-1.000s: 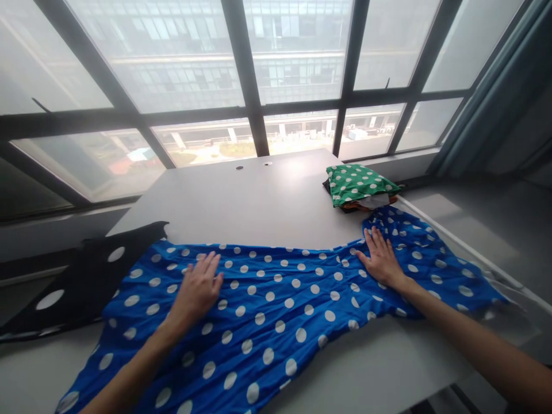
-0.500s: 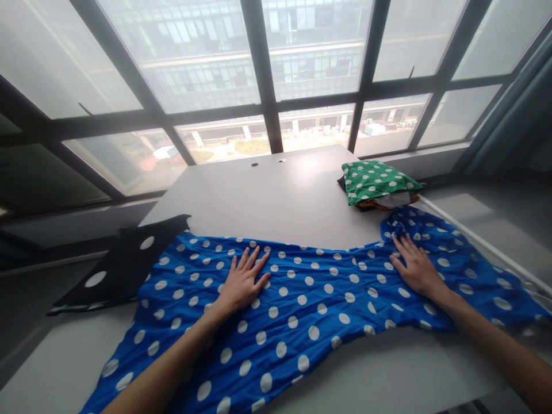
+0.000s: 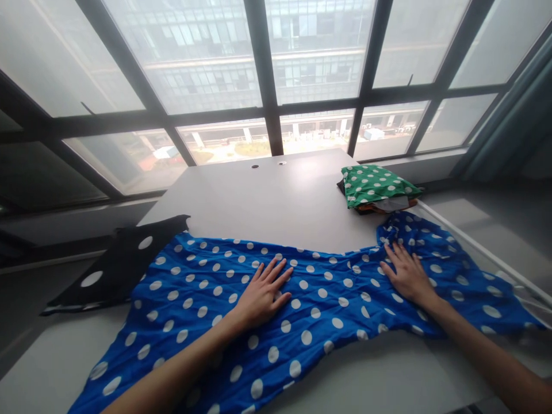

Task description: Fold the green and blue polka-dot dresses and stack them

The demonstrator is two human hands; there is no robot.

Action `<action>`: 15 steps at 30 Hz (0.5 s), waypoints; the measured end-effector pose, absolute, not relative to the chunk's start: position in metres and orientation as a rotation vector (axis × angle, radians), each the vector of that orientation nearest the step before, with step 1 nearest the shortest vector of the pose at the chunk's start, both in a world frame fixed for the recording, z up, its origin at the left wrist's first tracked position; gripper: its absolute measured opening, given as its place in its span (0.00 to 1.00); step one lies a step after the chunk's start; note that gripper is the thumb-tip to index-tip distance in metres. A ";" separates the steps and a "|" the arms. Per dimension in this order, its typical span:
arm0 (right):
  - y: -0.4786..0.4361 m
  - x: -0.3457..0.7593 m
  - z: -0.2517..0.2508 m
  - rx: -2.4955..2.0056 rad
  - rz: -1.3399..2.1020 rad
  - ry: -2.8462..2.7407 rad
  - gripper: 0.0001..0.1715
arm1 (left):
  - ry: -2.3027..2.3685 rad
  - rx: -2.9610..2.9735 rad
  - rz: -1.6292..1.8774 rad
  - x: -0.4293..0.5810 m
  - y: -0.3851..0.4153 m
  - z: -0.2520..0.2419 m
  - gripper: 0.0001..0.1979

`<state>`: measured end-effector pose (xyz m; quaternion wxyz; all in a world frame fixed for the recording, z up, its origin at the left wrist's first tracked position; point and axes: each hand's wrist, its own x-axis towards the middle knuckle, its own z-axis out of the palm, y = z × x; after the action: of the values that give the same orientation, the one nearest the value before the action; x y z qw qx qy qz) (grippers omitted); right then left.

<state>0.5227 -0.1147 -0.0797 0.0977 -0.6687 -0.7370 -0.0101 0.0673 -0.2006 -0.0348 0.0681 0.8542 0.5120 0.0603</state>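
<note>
Your L hand (image 3: 264,293) and R hand (image 3: 409,275) lie palm-down, well apart, gripping nothing, on the blue dotted cloth (image 3: 321,325) across the counter (image 3: 241,201). It's prob. light, soft, floppy, maybe slippery; best held by opp. edges w/ both hands.

Seen from the middle of the head view, a wrinkled blue polka-dot garment (image 3: 332,299) spreads over the bench (image 3: 245,201) from 8 to 4 o'clock. The left hand (image 3: 261,299) lies flat on it at 6, fingers spread; the right hand (image 3: 409,277) rests on it at 4. Green dotted cloth (image 3: 377,187) tops a folded pile at 3, black dotted cloth (image 3: 114,267) lies between 8 and 9, and a window (image 3: 317,52) fills 12.
</note>
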 end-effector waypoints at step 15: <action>-0.172 0.360 -0.081 -1.369 0.216 -2.189 0.42 | 1.652 2.599 0.142 0.015 -0.227 -0.034 0.34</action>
<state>0.3598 -0.1721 -0.0807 0.2718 -0.5086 -0.8131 0.0801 0.0147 -0.2275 -0.0342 0.0296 0.8427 0.5356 0.0461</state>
